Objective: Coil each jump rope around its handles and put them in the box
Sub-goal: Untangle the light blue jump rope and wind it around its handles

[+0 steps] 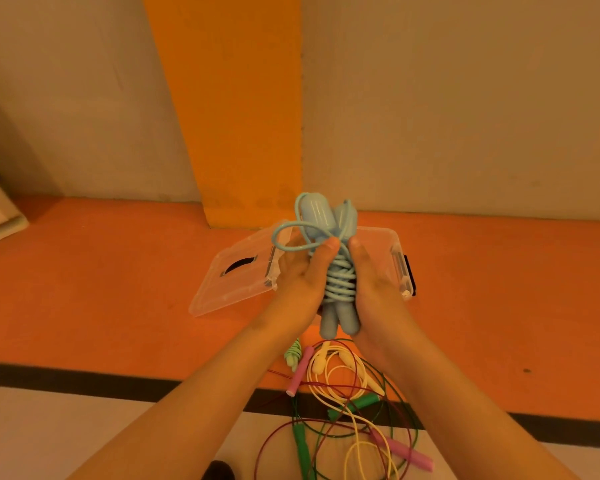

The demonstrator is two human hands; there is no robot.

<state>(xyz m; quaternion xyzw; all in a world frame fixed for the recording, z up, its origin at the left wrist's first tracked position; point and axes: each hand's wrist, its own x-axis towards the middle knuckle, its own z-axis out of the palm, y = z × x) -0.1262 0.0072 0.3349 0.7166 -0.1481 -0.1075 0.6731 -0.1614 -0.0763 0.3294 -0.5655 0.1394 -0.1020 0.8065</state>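
The clear box [397, 261] is mostly hidden behind both hands and the blue rope bundle [338, 282]; whether it holds anything cannot be told. The left hand [300, 278] covers the lid's [232, 275] right edge. The loose ropes [347, 410] on the floor run off the bottom edge, as does a dark object [219, 471].

A gym-like hall: orange floor [101, 271] with black line [84, 379], plain walls [447, 98]
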